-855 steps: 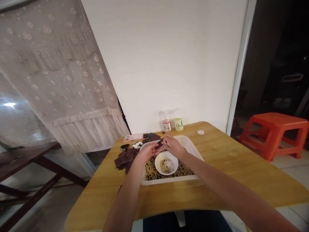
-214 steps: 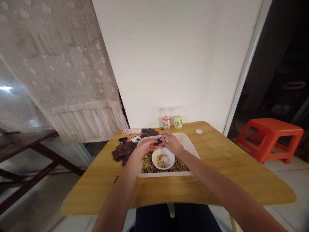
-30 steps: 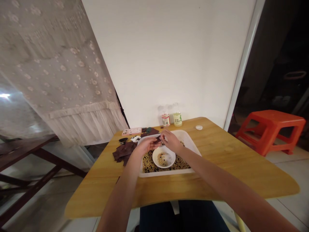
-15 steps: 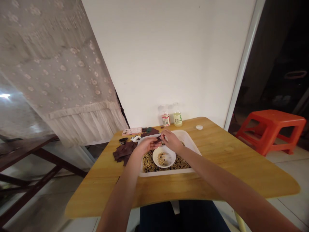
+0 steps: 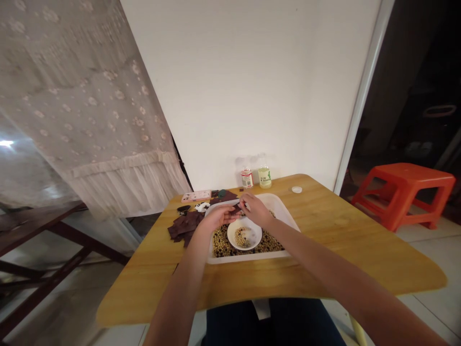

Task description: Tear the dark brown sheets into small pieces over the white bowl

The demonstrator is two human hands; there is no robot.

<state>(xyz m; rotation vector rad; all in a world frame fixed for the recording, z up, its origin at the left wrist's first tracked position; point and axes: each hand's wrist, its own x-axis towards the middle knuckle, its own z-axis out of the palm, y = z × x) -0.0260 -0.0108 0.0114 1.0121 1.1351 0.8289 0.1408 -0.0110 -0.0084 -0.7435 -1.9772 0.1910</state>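
Over the back of a white tray [image 5: 292, 223], my two hands meet close together. My left hand [image 5: 218, 217] is closed, fingers stretched toward the right, around a dark brown cloth-like piece [image 5: 236, 208]. At that piece's right end, my right hand [image 5: 254, 207] is closed in a pinch; whatever sits between its fingertips is too small to make out. Below them, a white bowl [image 5: 256, 237] holds some light round beads [image 5: 242, 237]. It stands on many tan and dark beads [image 5: 222, 245] spread over the tray.
Left of the tray lies a heap of dark brown pieces [image 5: 186, 226], with a crumpled white item [image 5: 202, 206] and a pink phone [image 5: 196, 195] behind. Two bottles [image 5: 264, 177] stand by the wall. A clear lid [image 5: 297, 190] lies right on the wooden table [image 5: 345, 240]. An orange stool [image 5: 410, 180] is beyond.
Both hands keep nearly the same place and pose over the tray, with only a slight shift at the fingers. The whole view has moved a little.
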